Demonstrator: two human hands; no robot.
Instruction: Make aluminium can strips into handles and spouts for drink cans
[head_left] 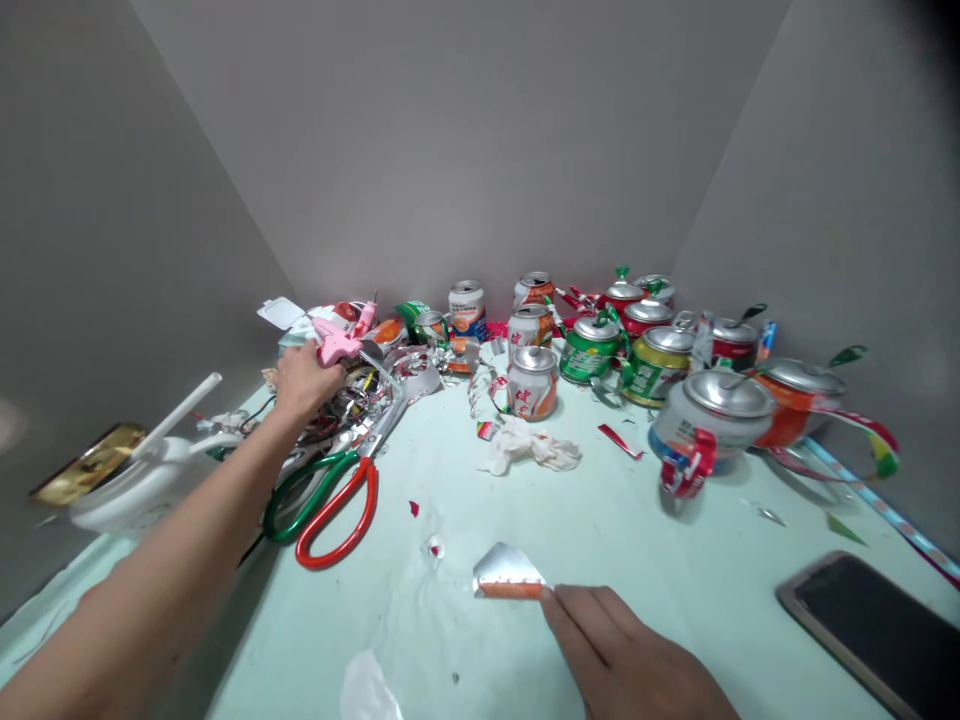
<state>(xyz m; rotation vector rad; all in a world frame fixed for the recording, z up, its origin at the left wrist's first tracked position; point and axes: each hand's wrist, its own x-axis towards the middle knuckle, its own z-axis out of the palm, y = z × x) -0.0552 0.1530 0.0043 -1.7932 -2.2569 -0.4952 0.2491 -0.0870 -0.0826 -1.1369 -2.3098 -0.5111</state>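
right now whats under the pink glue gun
The left hand grips the pink glue gun above a heap of cut can scraps and wires. What lies deeper in that pile is covered. The scissors lie nearer.

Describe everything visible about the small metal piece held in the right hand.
The metal piece is a small, thin cut sheet, apparently from a drinks can. Its upper face is shiny silver and roughly triangular with a curled edge; an orange printed strip runs along its lower edge. It lies low over the pale green table, whether resting on it or just above it is unclear. The right hand pinches its right end between the fingertips. Nothing else touches it.
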